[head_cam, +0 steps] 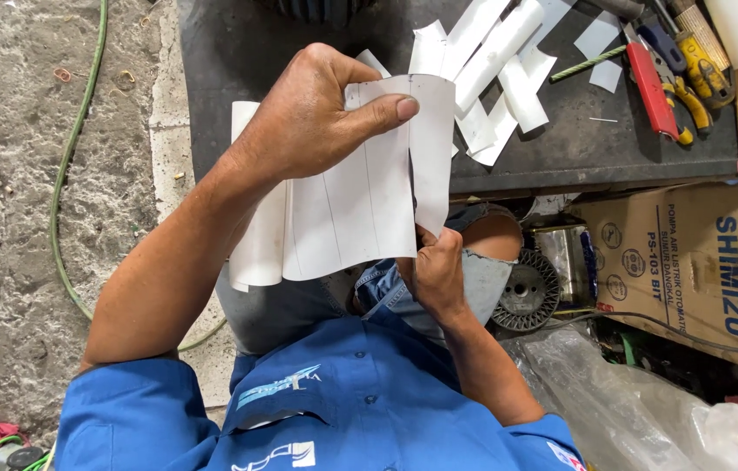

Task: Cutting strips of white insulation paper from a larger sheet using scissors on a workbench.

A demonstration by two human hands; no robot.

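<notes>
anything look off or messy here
The left hand and right hand hold a white sheet that curls at its right edge. Cut white strips lie criss-crossed on the dark table.

A repair workshop is shown. A dark, worn workbench [561, 157] is littered with cut white paper strips [499, 61] and hand tools: red-handled pliers [652, 87] and a yellow-and-blue tool [700, 74]. Below it, a bare stator core [527, 292] and a printed cardboard box [691, 262] are crowded together. The rough concrete floor [3, 174] is crossed by a green hose [64, 174].
</notes>
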